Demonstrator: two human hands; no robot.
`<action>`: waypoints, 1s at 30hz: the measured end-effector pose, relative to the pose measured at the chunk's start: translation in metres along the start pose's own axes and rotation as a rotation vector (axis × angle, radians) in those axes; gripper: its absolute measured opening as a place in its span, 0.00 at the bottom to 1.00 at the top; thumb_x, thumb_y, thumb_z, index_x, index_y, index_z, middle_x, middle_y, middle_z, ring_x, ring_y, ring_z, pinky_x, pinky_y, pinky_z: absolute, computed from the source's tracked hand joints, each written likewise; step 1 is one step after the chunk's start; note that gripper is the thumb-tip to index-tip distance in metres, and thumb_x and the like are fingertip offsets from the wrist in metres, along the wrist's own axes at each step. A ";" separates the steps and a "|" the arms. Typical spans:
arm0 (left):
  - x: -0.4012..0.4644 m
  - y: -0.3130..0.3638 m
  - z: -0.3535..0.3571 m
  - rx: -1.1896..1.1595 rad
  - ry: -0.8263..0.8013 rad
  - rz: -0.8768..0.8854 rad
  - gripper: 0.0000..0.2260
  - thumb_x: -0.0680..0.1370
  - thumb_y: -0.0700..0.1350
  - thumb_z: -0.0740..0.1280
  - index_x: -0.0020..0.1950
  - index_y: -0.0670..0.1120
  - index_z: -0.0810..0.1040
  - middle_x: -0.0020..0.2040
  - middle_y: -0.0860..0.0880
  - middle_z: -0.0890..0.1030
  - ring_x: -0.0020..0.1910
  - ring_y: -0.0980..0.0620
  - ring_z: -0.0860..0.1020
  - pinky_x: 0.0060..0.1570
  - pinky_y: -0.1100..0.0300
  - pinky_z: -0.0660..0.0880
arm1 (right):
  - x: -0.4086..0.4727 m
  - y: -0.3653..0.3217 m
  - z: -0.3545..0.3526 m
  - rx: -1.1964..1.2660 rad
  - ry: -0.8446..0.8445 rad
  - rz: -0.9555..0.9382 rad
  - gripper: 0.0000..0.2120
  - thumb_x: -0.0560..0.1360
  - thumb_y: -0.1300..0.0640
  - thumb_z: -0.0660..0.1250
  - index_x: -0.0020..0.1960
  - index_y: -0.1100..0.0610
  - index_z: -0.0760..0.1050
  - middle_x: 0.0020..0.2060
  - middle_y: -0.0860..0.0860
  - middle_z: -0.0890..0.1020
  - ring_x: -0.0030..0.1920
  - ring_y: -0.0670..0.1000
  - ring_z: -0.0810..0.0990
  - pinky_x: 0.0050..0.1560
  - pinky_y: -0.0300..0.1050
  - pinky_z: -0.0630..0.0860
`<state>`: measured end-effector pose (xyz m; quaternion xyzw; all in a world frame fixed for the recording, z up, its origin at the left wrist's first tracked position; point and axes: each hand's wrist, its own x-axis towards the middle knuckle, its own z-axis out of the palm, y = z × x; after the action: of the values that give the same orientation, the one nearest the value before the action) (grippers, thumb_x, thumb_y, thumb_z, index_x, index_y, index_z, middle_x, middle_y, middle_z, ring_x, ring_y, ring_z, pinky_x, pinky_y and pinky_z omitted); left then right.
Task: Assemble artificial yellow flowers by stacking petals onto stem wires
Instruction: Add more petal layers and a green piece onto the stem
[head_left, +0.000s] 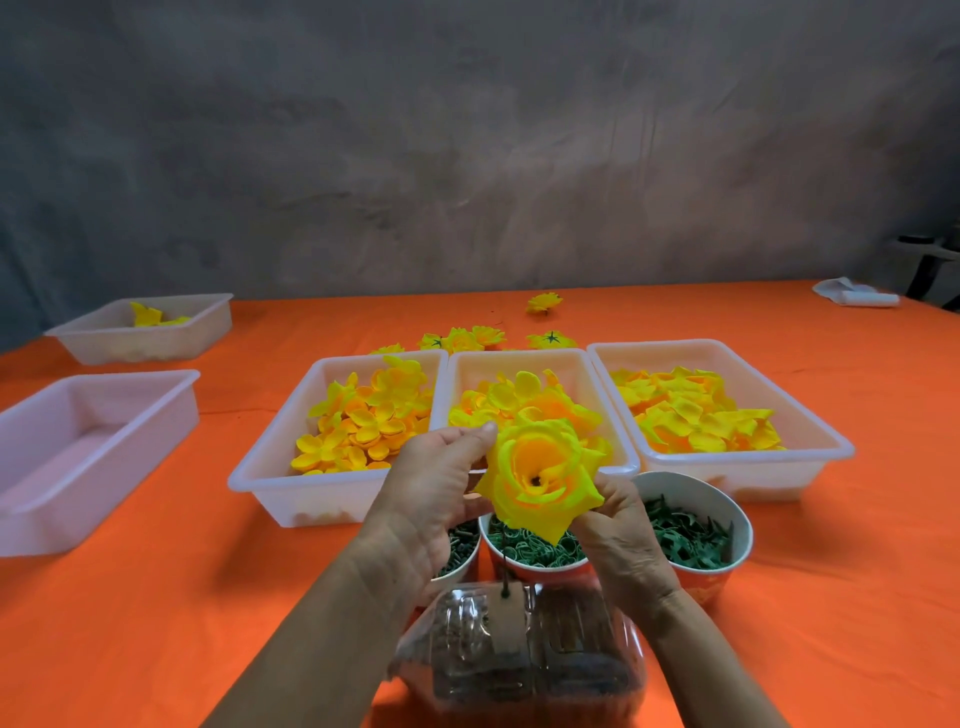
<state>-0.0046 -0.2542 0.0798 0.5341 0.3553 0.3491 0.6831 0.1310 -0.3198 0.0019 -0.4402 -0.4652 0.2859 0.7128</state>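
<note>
Right now I am watching both hands pinching the yellow flower (540, 478): left hand (431, 499) at its nine o'clock, right hand (618, 525) at four. It is hovering above the green-filled cups (535, 551) on the orange tabletop (156, 623).

Two hands, left hand (434, 499) and right hand (618, 530), hold a yellow flower (543, 475) (petals layered) above three petal-filled trays (270, 467).
</note>
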 end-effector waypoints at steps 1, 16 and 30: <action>0.000 0.000 0.000 0.013 0.002 0.009 0.04 0.77 0.43 0.67 0.43 0.43 0.79 0.35 0.49 0.82 0.35 0.52 0.79 0.33 0.58 0.76 | 0.000 -0.001 0.000 -0.017 -0.007 -0.006 0.12 0.65 0.66 0.67 0.40 0.52 0.85 0.35 0.46 0.85 0.39 0.42 0.83 0.41 0.34 0.77; 0.011 0.005 -0.002 0.042 -0.038 -0.041 0.07 0.77 0.42 0.66 0.50 0.39 0.77 0.40 0.45 0.79 0.29 0.52 0.77 0.25 0.62 0.76 | -0.001 -0.003 0.001 -0.055 -0.018 0.010 0.30 0.59 0.36 0.76 0.49 0.58 0.80 0.35 0.43 0.85 0.39 0.39 0.82 0.43 0.32 0.75; 0.019 -0.005 -0.008 0.078 0.125 0.080 0.07 0.70 0.31 0.72 0.37 0.41 0.78 0.28 0.51 0.80 0.31 0.53 0.78 0.31 0.61 0.77 | -0.003 -0.001 0.004 -0.013 0.043 0.200 0.03 0.70 0.63 0.70 0.41 0.60 0.82 0.34 0.53 0.85 0.37 0.46 0.83 0.39 0.35 0.77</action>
<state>-0.0015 -0.2353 0.0709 0.5511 0.3889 0.3948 0.6238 0.1264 -0.3217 0.0019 -0.4949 -0.4054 0.3430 0.6879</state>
